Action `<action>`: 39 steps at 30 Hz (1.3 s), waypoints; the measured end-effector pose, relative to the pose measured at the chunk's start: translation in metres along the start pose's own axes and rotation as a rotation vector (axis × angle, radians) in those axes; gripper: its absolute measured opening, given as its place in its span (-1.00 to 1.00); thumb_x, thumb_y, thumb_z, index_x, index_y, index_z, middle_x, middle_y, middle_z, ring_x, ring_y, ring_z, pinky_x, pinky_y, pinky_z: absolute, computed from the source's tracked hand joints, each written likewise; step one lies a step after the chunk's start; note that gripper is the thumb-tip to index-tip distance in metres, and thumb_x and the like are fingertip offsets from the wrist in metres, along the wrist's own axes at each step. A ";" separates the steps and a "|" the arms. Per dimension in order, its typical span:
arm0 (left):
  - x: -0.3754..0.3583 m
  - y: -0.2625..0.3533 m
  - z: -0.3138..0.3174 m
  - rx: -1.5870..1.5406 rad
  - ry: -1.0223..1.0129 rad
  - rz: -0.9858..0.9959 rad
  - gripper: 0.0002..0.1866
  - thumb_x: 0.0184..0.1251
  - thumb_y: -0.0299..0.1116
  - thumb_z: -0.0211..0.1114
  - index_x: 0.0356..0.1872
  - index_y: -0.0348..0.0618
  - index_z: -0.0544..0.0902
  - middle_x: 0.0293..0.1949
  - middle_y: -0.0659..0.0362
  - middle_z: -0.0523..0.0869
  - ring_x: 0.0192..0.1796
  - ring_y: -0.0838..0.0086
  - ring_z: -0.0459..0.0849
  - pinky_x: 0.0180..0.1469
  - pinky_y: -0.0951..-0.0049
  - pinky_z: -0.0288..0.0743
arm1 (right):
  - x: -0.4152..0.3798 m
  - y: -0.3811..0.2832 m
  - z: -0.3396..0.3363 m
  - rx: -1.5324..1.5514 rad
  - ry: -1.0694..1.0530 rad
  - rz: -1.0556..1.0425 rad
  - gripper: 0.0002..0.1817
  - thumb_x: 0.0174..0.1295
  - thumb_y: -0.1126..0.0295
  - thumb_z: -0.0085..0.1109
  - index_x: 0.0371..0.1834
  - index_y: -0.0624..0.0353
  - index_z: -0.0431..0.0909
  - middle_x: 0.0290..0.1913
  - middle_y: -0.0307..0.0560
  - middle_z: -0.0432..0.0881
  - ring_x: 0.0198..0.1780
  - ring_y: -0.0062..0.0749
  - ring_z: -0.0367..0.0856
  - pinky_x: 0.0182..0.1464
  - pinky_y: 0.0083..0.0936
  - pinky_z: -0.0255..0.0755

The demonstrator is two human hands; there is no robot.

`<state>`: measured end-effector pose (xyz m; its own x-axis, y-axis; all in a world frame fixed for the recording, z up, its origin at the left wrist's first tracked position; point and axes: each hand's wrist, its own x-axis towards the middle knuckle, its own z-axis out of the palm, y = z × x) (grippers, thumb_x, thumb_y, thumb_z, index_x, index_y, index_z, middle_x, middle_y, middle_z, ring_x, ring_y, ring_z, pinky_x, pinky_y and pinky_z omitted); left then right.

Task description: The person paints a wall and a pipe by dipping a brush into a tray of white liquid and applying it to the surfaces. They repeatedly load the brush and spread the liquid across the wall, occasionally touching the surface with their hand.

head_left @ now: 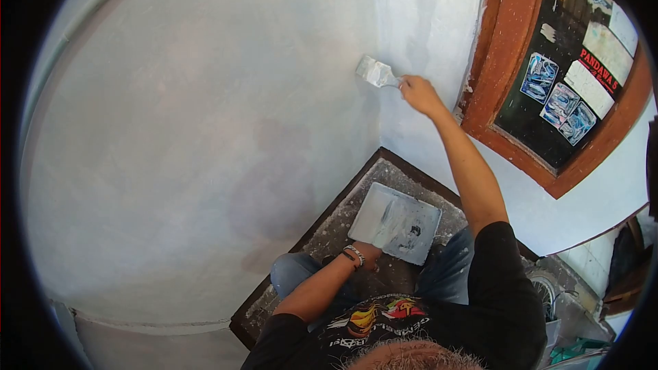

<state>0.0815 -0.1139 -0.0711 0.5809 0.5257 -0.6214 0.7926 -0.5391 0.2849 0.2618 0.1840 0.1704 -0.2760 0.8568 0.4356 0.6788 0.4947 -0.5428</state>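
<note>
A wide paintbrush (375, 71) with pale paint on its bristles is gripped by its handle in my right hand (419, 93), fingers wrapped round it. The brush is at the inner corner where the grey-white wall (205, 96) meets the whiter wall; whether its bristles touch cannot be made out. Low in front of my body, my left hand (367, 255) is closed at the near edge of a paint tray (421, 216). The tray is tilted and smeared with white and grey paint. My left fingers are partly hidden.
To the right, a brown wooden frame (510, 62) surrounds dark glass with several stickers (539, 77). Below the tray lies a paint-spotted ledge (329, 229) with a dark edge. A pipe (75, 27) curves along the left. A wheel (545, 289) shows at lower right.
</note>
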 end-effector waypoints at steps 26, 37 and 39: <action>-0.152 -0.028 -0.077 -0.284 0.384 -0.166 -0.46 0.20 0.00 0.35 0.07 -0.16 0.53 -0.14 -0.07 0.71 -0.02 0.01 0.67 -0.02 0.08 0.51 | 0.017 -0.133 0.013 -0.139 0.297 -0.245 -0.48 0.34 0.35 0.04 0.39 -0.09 0.35 -0.06 0.13 0.47 -0.24 0.08 0.61 -0.24 -0.08 0.53; -0.115 -0.054 -0.041 -0.174 0.249 -0.320 -0.47 0.20 0.08 0.32 0.04 -0.09 0.56 -0.15 -0.07 0.72 -0.02 -0.01 0.68 -0.05 0.05 0.52 | 0.006 -0.123 -0.072 -0.534 -0.115 -0.385 -0.70 0.15 0.30 0.15 -0.05 -0.12 0.72 -0.19 -0.02 0.68 -0.14 -0.08 0.69 -0.18 -0.13 0.57; -0.106 -0.060 -0.033 -0.172 0.246 -0.312 -0.48 0.19 0.08 0.32 0.01 -0.10 0.57 -0.16 -0.06 0.72 -0.03 -0.01 0.68 -0.06 0.04 0.52 | 0.039 -0.155 -0.105 -0.499 0.025 -0.458 -0.68 0.14 0.32 0.14 -0.04 -0.15 0.72 -0.21 -0.03 0.70 -0.12 -0.09 0.69 -0.15 -0.14 0.57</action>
<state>-0.0220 -0.1154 0.0017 0.3185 0.7985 -0.5108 0.9446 -0.2225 0.2412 0.2177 0.1254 0.3470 -0.5987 0.5699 0.5627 0.7317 0.6750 0.0948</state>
